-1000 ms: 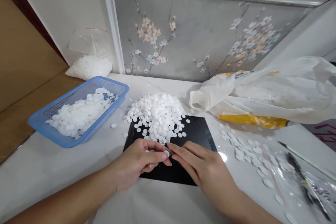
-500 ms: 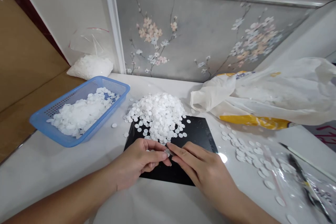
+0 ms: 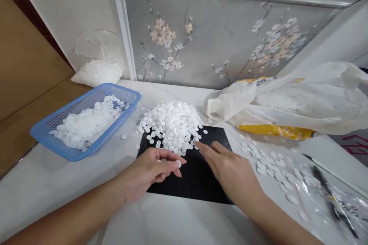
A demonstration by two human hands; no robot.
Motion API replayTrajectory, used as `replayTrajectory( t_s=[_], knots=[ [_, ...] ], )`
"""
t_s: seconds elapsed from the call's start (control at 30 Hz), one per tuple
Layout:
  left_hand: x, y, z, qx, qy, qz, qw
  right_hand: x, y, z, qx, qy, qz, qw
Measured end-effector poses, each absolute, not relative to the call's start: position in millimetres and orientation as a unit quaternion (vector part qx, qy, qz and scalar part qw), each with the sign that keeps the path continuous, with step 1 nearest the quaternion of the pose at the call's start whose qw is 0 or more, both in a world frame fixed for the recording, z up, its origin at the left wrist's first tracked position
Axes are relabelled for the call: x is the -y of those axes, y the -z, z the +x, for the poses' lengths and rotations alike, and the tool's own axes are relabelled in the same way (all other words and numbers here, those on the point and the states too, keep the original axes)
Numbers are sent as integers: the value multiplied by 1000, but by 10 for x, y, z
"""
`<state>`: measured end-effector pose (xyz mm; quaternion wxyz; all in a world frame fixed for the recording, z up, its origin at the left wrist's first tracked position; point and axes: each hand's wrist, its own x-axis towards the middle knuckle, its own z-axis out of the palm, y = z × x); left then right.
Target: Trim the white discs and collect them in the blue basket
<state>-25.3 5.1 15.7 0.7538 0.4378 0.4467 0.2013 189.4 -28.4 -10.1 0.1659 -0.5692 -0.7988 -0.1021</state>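
Observation:
A small white disc (image 3: 178, 164) is pinched between the thumb and fingers of my left hand (image 3: 156, 168). More white shows between its curled fingers, partly hidden. My right hand (image 3: 227, 160) reaches forward with fingers stretched out, the index fingertip at the near right edge of a heap of white discs (image 3: 175, 122). Nothing is visibly held in it, and its thumb is mostly hidden. Both hands are over a black flat board (image 3: 198, 183), on whose back part the heap partly lies.
At left stands a blue plastic basket (image 3: 71, 155) with many white discs in it. Behind it sits a clear bag (image 3: 97, 72) of white pieces. To the right lie a white and yellow plastic bag (image 3: 276, 118), scattered discs (image 3: 278, 176), a black pen-like tool (image 3: 335, 201) and a thin pale stick (image 3: 336, 176).
My right hand has come away from my left hand and moved forward to the heap's edge. My left hand keeps its pinch on a disc, having shifted slightly.

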Motion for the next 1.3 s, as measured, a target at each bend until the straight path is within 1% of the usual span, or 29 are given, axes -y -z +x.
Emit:
replayTrajectory(
  t_s=[0.03, 0.1, 0.17, 0.23, 0.3, 0.37, 0.43, 0.5, 0.53, 0.57, 0.63, 0.67, 0.7, 0.73, 0.77, 0.83, 0.87, 0.9, 1.07, 1.13, 1.2, 1.27, 1.3],
  knots=[
    [-75, -166, -266, -450, -217, 436, 748, 254, 109, 1949, 780, 111, -595, 160],
    [-129, -181, -295, -459, -259, 426, 736, 225, 95, 2026, 755, 87, -624, 182],
    [-181, -181, -324, -470, -305, 407, 722, 250, 48, 2011, 757, 15, -614, 222],
    [-225, -166, -349, -481, -346, 377, 712, 328, -8, 1886, 792, -79, -551, 251],
    [-257, -142, -368, -487, -375, 358, 703, 436, -39, 1689, 863, -165, -414, 237],
    [-274, -119, -378, -488, -382, 369, 692, 541, -21, 1516, 917, -165, -300, 203],
    [-278, -100, -381, -493, -374, 403, 675, 619, 52, 1477, 937, -158, -277, 145],
    [-271, -81, -377, -496, -369, 430, 658, 669, 168, 1636, 938, -144, -299, 102],
    [-266, -70, -373, -495, -369, 441, 651, 689, 232, 1780, 936, -125, -314, 100],
    [-261, -60, -368, -494, -370, 451, 645, 710, 291, 1946, 926, -99, -348, 110],
    [-255, -38, -353, -490, -376, 473, 628, 761, 369, 2241, 856, -2, -491, 163],
    [-254, -29, -344, -490, -379, 483, 619, 789, 382, 2321, 823, 54, -535, 185],
    [-254, -22, -335, -490, -380, 491, 611, 815, 380, 2335, 800, 82, -564, 188],
    [-255, -15, -328, -492, -382, 496, 606, 837, 369, 2283, 796, 79, -574, 178],
    [-256, -10, -323, -493, -383, 497, 602, 850, 354, 2181, 812, 42, -559, 163],
    [-255, -3, -326, -491, -388, 501, 597, 834, 335, 1938, 899, -43, -415, 135],
    [-254, -1, -332, -487, -393, 507, 593, 801, 337, 1858, 906, -67, -400, 120],
    [-251, 1, -342, -482, -397, 515, 587, 752, 351, 1838, 904, -72, -404, 122],
    [-252, 22, -381, -455, -405, 587, 534, 524, 518, 2341, 759, -16, -633, 152],
    [-257, 41, -379, -444, -400, 616, 513, 550, 554, 2390, 721, -15, -674, 161],
    [-260, 66, -372, -440, -386, 633, 507, 620, 558, 2252, 753, -41, -633, 175],
    [-258, 91, -366, -443, -371, 641, 505, 670, 536, 2088, 820, -85, -543, 158],
    [-257, 100, -366, -446, -365, 645, 502, 669, 517, 2052, 822, -92, -540, 154]
  ],
)
